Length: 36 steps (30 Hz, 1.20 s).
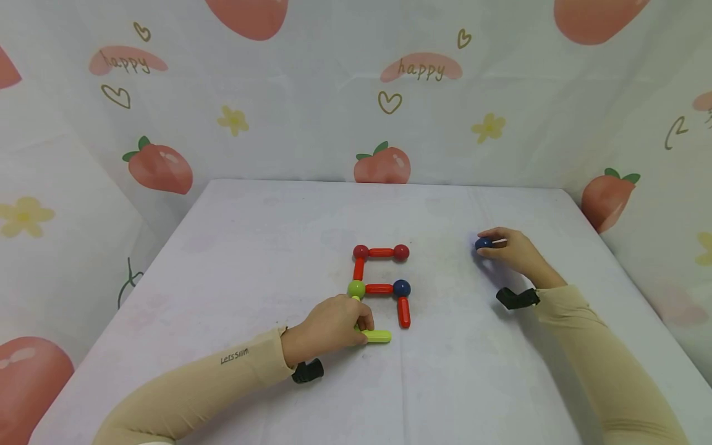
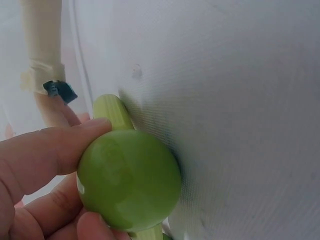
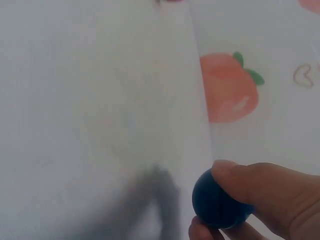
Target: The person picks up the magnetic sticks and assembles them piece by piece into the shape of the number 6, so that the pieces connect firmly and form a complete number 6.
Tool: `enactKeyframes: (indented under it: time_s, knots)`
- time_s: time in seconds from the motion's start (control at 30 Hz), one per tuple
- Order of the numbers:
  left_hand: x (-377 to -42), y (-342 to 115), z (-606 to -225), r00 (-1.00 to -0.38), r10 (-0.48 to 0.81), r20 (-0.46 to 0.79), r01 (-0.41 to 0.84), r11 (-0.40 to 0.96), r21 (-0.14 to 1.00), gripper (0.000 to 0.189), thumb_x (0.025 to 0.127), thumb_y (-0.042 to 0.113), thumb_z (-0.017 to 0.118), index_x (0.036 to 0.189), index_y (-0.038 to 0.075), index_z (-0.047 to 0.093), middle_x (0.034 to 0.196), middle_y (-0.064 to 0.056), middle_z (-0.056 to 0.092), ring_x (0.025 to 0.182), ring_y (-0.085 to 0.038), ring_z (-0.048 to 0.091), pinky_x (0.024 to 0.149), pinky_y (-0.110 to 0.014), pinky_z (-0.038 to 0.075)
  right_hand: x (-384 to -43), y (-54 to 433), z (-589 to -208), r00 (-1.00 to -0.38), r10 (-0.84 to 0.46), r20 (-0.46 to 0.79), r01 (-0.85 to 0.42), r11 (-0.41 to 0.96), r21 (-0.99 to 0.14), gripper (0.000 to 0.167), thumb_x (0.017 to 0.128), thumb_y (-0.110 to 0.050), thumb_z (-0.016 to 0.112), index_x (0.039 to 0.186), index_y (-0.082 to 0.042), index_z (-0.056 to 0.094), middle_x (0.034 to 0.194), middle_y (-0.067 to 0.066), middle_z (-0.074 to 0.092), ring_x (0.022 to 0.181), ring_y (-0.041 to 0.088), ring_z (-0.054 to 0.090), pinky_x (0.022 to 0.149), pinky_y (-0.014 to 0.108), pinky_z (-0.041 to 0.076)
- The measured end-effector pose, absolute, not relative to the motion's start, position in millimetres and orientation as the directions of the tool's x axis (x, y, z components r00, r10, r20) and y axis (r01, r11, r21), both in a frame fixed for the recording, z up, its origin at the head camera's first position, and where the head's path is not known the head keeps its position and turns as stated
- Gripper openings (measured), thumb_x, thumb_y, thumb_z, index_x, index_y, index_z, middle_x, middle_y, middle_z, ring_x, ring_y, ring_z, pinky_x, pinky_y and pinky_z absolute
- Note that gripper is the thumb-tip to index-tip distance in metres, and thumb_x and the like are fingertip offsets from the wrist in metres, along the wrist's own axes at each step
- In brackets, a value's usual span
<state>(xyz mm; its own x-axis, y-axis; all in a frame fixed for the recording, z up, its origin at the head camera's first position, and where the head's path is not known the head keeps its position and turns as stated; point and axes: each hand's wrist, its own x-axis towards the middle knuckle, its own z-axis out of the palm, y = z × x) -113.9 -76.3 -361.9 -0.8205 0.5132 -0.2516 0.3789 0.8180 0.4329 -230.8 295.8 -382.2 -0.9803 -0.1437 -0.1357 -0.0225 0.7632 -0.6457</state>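
My left hand grips a glossy green ball, mostly hidden under the fingers in the head view. A light green stick extends from that ball to the right, and another light green stick joins its opposite side in the left wrist view. Just beyond the hand is a second green ball, part of a figure of red sticks and balls on the table. Off to the right, my right hand pinches a dark blue ball between thumb and fingers, with a shadow below it.
From the second green ball, one red stick leads back to a red ball, then another red stick and red ball. A further red stick leads right to a blue ball and a front red stick.
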Motion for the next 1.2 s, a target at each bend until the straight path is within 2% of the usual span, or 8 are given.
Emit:
enactKeyframes:
  time_s: [0.17, 0.63, 1.0, 1.2]
  knots:
    - [-113.7, -76.2, -361.6, -0.82, 0.512, -0.255, 0.375, 0.818, 0.435, 0.01, 0.075, 0.016, 0.077, 0.079, 0.023, 0.07, 0.068, 0.013, 0.059, 0.067, -0.005, 0.05, 0.059, -0.018, 0.041, -220.0, 275.8, -377.0, -0.977, -0.179, -0.112, -0.058, 0.737, -0.674, 0.05, 0.087, -0.033, 0.065, 0.128, -0.006, 0.053, 0.127, 0.023, 0.055, 0.116, 0.039, 0.055, 0.094, 0.049, 0.046]
    - [-114.0, -76.4, -360.5, -0.82, 0.509, -0.261, 0.364, 0.816, 0.45, 0.01, 0.074, 0.016, 0.077, 0.079, 0.022, 0.07, 0.069, 0.013, 0.06, 0.068, -0.005, 0.051, 0.06, -0.019, 0.042, -178.9, 214.0, -372.9, -0.944, -0.328, -0.031, -0.186, 0.61, -0.77, 0.038, 0.082, -0.021, 0.072, 0.116, -0.011, 0.059, 0.115, 0.011, 0.063, 0.107, 0.029, 0.062, 0.089, 0.043, 0.052]
    - [-116.2, -76.7, -363.3, -0.818, 0.513, -0.262, 0.365, 0.813, 0.453, 0.01, 0.074, 0.016, 0.077, 0.078, 0.023, 0.07, 0.069, 0.013, 0.06, 0.067, -0.005, 0.051, 0.061, -0.019, 0.042, -147.4, 178.5, -380.9, -0.861, -0.509, 0.017, -0.298, 0.476, -0.827, 0.035, 0.079, -0.016, 0.074, 0.111, -0.012, 0.06, 0.111, 0.007, 0.062, 0.102, 0.022, 0.062, 0.085, 0.032, 0.054]
    - [-117.2, -77.4, -364.9, -0.816, 0.519, -0.254, 0.373, 0.809, 0.455, 0.01, 0.074, 0.017, 0.077, 0.078, 0.024, 0.07, 0.069, 0.014, 0.06, 0.067, -0.005, 0.051, 0.061, -0.019, 0.042, -138.0, 169.5, -387.1, -0.814, -0.58, 0.018, -0.346, 0.46, -0.818, 0.034, 0.078, -0.021, 0.075, 0.109, -0.015, 0.062, 0.109, 0.003, 0.063, 0.095, 0.013, 0.06, 0.082, 0.026, 0.054]
